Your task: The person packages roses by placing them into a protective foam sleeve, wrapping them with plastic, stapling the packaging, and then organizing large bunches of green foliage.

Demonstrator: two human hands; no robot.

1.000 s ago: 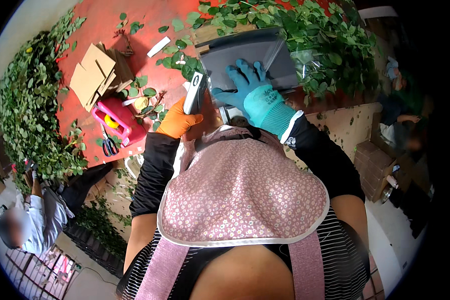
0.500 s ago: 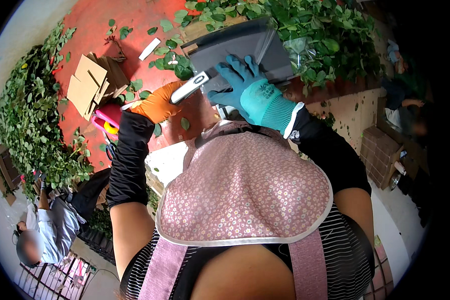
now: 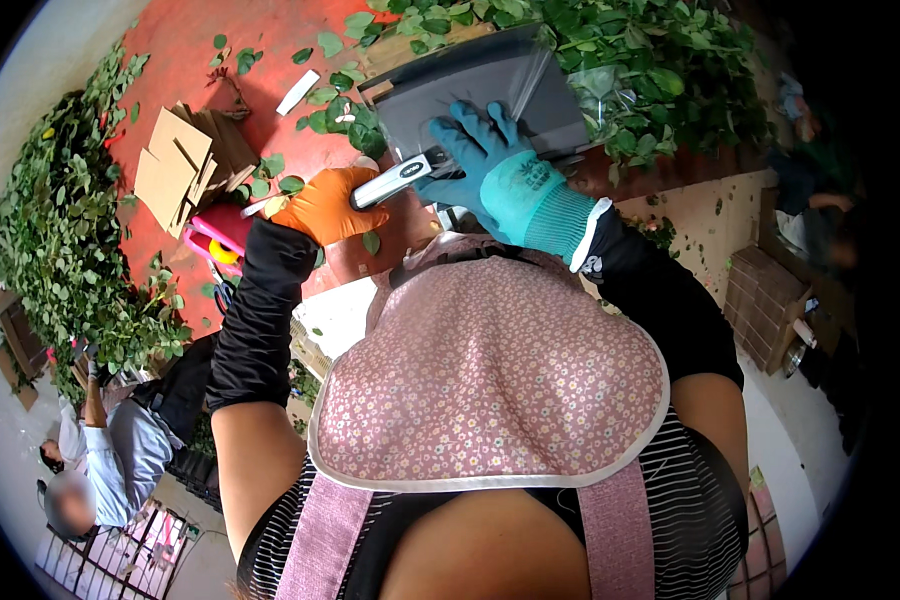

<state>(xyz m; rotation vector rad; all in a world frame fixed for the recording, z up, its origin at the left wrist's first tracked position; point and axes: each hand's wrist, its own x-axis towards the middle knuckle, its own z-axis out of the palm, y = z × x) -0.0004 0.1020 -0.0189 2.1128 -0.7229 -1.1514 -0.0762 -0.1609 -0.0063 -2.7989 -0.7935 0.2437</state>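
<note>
My left hand (image 3: 332, 207), in an orange glove, is closed around a white and grey stapler (image 3: 392, 180). The stapler's far end reaches the near edge of a dark flat board (image 3: 425, 105) with clear plastic film over it, close to my right thumb. Whether the stapler's jaws are around that edge is hard to see. My right hand (image 3: 485, 165), in a teal and blue glove, lies on the board with its fingers spread.
Cut cardboard pieces (image 3: 175, 165) stand left of my hands on the red tabletop (image 3: 270, 50). Below them lie a pink tape dispenser (image 3: 215, 240) and scissors (image 3: 222, 290). Leafy stems (image 3: 660, 80) pile up behind the board, more (image 3: 60, 220) at far left. Another person (image 3: 120, 460) works at lower left.
The stapler in my left hand has moved right and slightly down, so its end now meets the board's edge by my right thumb. My right hand stays spread on the board.
</note>
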